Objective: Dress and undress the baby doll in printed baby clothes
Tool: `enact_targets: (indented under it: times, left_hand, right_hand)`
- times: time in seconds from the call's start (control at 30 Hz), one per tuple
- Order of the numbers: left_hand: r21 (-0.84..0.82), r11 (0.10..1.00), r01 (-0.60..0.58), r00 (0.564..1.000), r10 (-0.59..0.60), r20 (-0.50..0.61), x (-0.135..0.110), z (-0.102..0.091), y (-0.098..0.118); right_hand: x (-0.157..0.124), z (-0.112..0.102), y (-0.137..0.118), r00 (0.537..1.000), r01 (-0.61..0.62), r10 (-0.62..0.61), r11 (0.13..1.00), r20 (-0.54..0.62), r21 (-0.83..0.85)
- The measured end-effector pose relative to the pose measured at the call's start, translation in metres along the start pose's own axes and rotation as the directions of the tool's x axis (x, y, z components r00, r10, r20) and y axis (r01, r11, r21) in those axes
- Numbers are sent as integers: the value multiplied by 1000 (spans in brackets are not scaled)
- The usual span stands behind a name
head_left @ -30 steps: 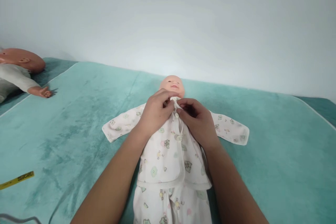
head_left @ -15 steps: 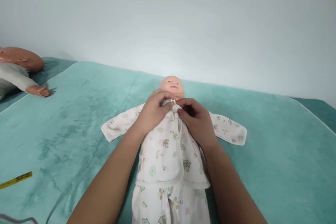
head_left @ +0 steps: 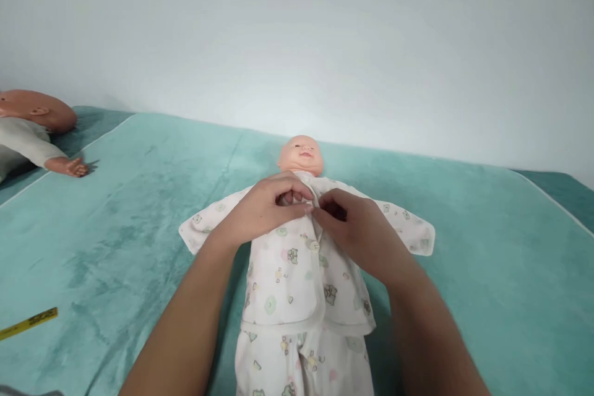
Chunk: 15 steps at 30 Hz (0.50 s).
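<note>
On its back in front of me lies a baby doll (head_left: 301, 154), head away from me, in a white printed jacket (head_left: 288, 281) and matching trousers (head_left: 273, 365). The jacket's sleeves spread out to both sides. My left hand (head_left: 264, 205) pinches the jacket's front edge on the upper chest, thumb and fingers closed. Opposite it, my right hand (head_left: 355, 226) pinches the other side of the same front opening, its fingertips nearly meeting the left thumb. Whatever lies between the fingertips is hidden. Just below, a small button (head_left: 315, 246) shows on the front strip.
A second doll (head_left: 51, 112) in pale clothing lies at the far left. Teal cloth (head_left: 487, 284) covers the surface up to a white wall (head_left: 297, 43). A yellow strip with dark marks (head_left: 28, 323) and part of a grey cable (head_left: 32, 392) are at the lower left.
Both hands have moved down from the collar to the upper chest along the jacket's front. The neckline, earlier covered by fingers, now shows.
</note>
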<state>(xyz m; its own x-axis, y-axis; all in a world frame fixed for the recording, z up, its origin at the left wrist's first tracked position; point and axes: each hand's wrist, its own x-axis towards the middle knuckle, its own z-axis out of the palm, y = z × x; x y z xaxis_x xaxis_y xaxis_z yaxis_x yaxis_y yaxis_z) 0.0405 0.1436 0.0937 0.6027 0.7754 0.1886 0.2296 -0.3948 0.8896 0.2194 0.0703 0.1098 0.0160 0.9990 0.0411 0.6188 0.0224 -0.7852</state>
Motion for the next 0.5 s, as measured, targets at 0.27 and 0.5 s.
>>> enact_targets:
  times: [0.27, 0.5]
  left_hand:
    - [-81, 996, 42, 991, -52, -121, -2, 5, -1]
    - [-208, 977, 51, 985, -84, -153, -1, 12, -2]
  right_hand:
    - [6, 0, 9, 991, -129, 130, 912, 24, 389]
    - [10, 17, 20, 990, -90, 140, 707, -14, 701]
